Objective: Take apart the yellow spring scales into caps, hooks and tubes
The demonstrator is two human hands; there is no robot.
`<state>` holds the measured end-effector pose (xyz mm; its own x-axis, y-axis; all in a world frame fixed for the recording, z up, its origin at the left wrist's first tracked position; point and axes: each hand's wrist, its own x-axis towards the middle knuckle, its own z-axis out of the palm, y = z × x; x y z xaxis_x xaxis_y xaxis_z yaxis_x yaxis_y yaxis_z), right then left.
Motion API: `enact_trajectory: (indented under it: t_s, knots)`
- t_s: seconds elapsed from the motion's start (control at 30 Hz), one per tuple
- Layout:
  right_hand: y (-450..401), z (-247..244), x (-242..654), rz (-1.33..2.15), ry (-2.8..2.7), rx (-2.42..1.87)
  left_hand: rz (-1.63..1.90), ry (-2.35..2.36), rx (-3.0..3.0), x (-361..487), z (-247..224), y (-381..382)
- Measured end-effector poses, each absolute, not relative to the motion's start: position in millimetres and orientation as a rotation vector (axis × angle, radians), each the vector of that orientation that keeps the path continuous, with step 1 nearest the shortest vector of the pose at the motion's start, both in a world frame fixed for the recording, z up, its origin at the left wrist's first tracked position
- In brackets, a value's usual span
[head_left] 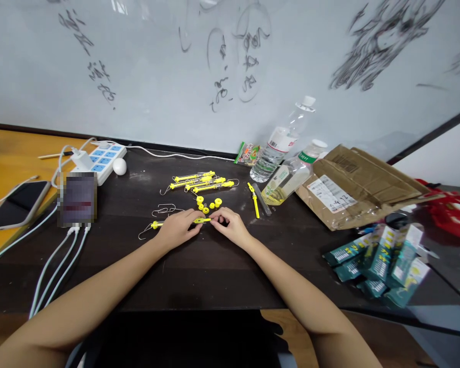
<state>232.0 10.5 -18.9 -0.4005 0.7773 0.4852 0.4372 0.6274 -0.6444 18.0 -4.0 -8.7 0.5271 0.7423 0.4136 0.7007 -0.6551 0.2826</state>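
Observation:
Both hands meet low over the dark table, at a slim yellow part. My left hand is closed on its left end, and the fingertips of my right hand pinch at its right end, where a tiny dark piece shows. Left of my left hand, a yellow end cap with a metal hook sticks out; the hand hides how it continues. Loose wire hooks lie just above. Several small yellow caps and rings sit beyond the fingertips. Behind them lie several assembled spring scales with yellow ends and hooks.
A yellow strip and a clear tube lie right of my hands. Two bottles, a cardboard package and several green boxes stand or lie farther right. On the left are a power strip, cables and a phone.

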Motion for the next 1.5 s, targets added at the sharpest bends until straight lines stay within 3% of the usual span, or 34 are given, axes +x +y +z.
enact_trajectory:
  t_s: [0.23, 0.57, 0.8, 1.07, 1.27, 1.5]
  knots:
    - [11, -18, 236, 0.484, -2.061, -1.046, 0.780, 1.285, 2.661, 17, -8, -4]
    - [21, -17, 234, -0.067, -2.352, -1.320, 0.786, 1.390, 2.741, 18, -8, -5]
    - [28, -30, 231, -0.143, -2.340, -1.340, 0.776, 1.371, 2.725, 19, -12, -5]
    - [22, -21, 234, 0.111, -2.184, -1.204, 0.821, 1.356, 2.656, 20, -9, -6]
    - [1, -9, 228, 0.519, -2.098, -0.940, 0.855, 1.321, 2.638, 20, -8, -7]
    - [5, -14, 223, 0.957, -1.739, -0.973, 0.855, 1.312, 2.535, 19, -9, -5]
